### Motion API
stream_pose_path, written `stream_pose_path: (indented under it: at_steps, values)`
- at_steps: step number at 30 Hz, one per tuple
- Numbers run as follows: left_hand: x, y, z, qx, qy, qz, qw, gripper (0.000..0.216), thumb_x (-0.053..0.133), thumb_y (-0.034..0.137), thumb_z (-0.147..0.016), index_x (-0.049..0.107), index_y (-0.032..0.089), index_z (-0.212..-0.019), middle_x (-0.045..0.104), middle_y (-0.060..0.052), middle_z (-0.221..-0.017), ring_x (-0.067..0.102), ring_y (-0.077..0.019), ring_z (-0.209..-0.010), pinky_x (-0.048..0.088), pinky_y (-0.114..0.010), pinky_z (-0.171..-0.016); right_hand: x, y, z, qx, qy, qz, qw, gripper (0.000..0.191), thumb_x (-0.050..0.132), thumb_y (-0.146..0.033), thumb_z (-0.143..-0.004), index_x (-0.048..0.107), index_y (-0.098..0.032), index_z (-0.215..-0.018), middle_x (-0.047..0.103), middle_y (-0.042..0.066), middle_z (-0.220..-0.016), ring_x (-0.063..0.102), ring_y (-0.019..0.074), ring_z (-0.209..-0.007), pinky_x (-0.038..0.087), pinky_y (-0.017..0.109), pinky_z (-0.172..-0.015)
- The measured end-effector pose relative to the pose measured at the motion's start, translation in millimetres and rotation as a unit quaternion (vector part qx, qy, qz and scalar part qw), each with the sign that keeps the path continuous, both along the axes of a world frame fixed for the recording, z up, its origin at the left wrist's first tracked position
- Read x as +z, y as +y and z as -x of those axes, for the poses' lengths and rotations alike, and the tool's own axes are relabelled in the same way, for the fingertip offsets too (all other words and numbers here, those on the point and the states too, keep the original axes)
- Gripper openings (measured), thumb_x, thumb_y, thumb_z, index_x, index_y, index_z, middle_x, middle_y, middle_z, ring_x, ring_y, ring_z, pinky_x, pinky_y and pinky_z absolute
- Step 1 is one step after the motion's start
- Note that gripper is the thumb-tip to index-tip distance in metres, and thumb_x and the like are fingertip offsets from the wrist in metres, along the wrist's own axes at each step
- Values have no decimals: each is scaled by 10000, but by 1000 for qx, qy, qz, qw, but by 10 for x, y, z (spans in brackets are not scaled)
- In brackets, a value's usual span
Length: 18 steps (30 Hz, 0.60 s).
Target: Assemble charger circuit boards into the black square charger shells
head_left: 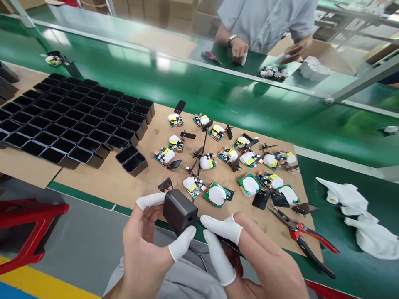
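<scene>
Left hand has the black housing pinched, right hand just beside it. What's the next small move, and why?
Probably bring the right hand onto the free side of the black housing. The left hand grips it only by thumb and fingertip, in mid-air above the cardboard, and the right hand's fingertips sit just short of it.

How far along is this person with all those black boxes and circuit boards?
Done: no finished pile is visible. In hand: the left hand grips one black housing between capped fingers; the right hand is at its side. Left: well over a dozen circuit boards lie loose on the cardboard, beside rows of empty housings. Most seems still ahead.
</scene>
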<state>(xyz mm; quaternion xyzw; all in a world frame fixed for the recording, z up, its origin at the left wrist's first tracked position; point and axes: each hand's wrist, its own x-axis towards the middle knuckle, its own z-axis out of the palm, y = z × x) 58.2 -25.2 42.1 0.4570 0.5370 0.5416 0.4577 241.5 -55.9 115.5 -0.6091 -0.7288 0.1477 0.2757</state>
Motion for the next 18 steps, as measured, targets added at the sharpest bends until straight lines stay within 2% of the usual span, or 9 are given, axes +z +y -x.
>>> stream_pose_path:
  at_steps: [3, 5, 8, 11, 14, 18]
  values:
    - [-59, -39, -70, 48, 61, -63, 995, 509, 984, 166, -783, 756, 244, -1230, 833, -12, -1105, 816, -176, -978, 697, -250, -909, -83, 5, 51, -11, -74, -13, 997, 152, 556, -155, -1066, 633, -265, -995, 714, 0, -872, 560, 110, -448, 435, 225, -418]
    - [-134, -65, -83, 59, 99, -103, 988, 538, 986, 167, -801, 748, 250, -1277, 823, -11, -1124, 810, -187, -1017, 687, -275, -952, -113, 9, 83, -26, -110, 7, 994, 152, 510, -183, -1080, 583, -278, -987, 731, -12, -839, 548, 127, -405, 386, 266, -391]
    - [-240, -102, -47, 60, 153, -120, 979, 591, 994, 173, -816, 735, 260, -1339, 817, -32, -1185, 804, -232, -1094, 675, -359, -1037, -157, 25, 118, -33, -133, 36, 990, 165, 461, -174, -1040, 578, -290, -1035, 767, -14, -801, 662, 198, -451, 370, 318, -415]
    - [-292, -126, 16, 54, 200, -115, 971, 618, 1011, 208, -812, 730, 268, -1359, 820, -50, -1201, 806, -272, -1091, 678, -410, -1014, -213, 58, 143, -10, -96, 94, 991, 222, 444, -134, -995, 593, -298, -981, 785, -14, -781, 696, 212, -505, 348, 317, -452]
    - [-297, -124, 58, 58, 232, -115, 964, 602, 1013, 242, -820, 743, 264, -1358, 829, -66, -1198, 814, -285, -1053, 676, -421, -981, -265, 84, 177, -23, -32, 143, 989, 238, 460, -108, -966, 579, -295, -878, 693, -41, -658, 576, 177, -466, 321, 292, -476]
    - [-291, -104, 67, 54, 233, -113, 964, 631, 1039, 227, -778, 754, 263, -1340, 846, -53, -1171, 823, -272, -1038, 674, -390, -983, -316, 65, 230, -47, 6, 144, 988, 265, 482, -144, -977, 477, -294, -759, 474, -72, -530, 393, 156, -439, 254, 285, -477]
